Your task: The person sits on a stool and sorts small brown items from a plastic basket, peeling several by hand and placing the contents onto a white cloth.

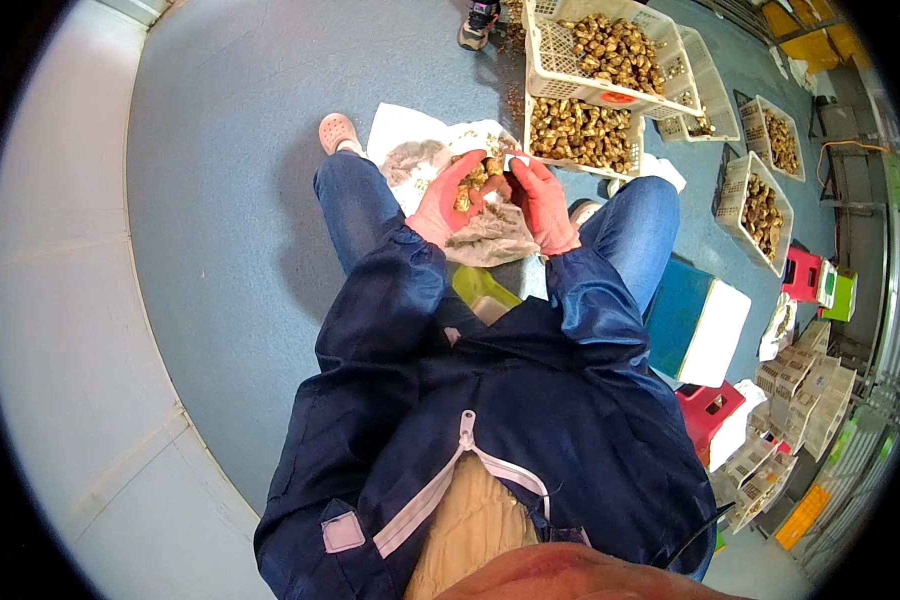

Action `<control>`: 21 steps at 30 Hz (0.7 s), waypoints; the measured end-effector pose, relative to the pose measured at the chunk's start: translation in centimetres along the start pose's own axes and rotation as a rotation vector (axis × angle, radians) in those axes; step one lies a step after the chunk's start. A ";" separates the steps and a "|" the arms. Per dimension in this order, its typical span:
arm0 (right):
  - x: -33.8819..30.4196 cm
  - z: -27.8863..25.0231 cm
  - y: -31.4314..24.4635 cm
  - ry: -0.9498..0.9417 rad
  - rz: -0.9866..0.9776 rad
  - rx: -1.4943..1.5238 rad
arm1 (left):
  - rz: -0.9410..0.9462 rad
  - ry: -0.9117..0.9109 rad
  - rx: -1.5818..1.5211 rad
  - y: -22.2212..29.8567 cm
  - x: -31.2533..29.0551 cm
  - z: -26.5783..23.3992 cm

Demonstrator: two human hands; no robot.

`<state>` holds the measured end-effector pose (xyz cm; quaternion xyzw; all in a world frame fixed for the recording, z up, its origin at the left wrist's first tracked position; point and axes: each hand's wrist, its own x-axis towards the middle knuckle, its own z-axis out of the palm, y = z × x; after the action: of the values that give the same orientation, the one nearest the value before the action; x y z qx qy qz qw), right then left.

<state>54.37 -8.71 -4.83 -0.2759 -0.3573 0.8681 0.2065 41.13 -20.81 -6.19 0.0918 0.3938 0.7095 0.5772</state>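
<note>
While the person sits low with knees spread over the blue-grey floor (230,200), both hands work together just in front of the lap. The left hand (448,195), in a pink glove, is cupped around a cluster of small brown knobbly pieces (473,178), its grip closed on them from the left and below. The right hand (542,200), also pink-gloved, rests against the same cluster from the right; whether its grip is pinched on a piece or merely touching cannot be told, since the fingertips are too small to read. Directly beneath the hands lies a crumpled whitish plastic bag (490,238), spread between the knees on the floor. Just beyond the hands stands a white lattice crate (582,135) filled with the same brown pieces, and a second white crate (600,55) sits stacked on top of it, tilted. More filled crates (760,210) stand further right, near a red stool (800,272).
</note>
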 end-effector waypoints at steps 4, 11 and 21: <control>0.6 -0.8 0.9 -0.153 0.066 0.107 | 0.042 0.136 0.074 0.5 -0.5 1.3; 2.0 -3.0 0.6 -0.033 0.160 0.536 | -0.049 0.189 -0.095 1.9 -0.4 1.6; 0.9 -0.2 -0.9 0.002 0.120 -0.100 | -0.055 0.285 0.239 0.1 -0.6 4.1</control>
<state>53.98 -7.51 -4.60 -0.3077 -0.3826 0.8598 0.1405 43.65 -19.48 -3.20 0.0473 0.5553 0.6474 0.5198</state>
